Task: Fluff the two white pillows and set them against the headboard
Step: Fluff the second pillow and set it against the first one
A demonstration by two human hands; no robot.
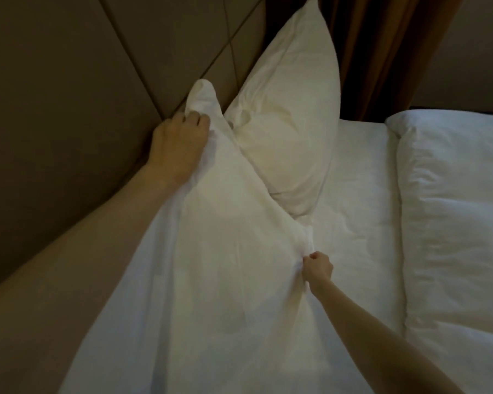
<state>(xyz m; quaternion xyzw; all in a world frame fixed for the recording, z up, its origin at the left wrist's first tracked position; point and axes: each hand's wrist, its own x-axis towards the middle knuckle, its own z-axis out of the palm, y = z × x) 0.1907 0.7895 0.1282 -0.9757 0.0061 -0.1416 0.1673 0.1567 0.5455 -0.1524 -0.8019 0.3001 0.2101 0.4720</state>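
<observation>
Head cam: near pillow (225, 251) btwn L hand (177, 143) & R hand (318, 267), both gripping its edges.

Dim room; brown curtain (382, 52) behind the bed; white duvet (453, 223) (folded back) at right.

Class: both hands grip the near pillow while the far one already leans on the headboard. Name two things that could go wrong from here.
1. The near pillow overlaps the far pillow; shifting it might topple the far one off the headboard.
2. The right hand pinches only a small bunch of fabric, and the left hand one corner, so the case may slip or the filling sag unevenly.
</observation>
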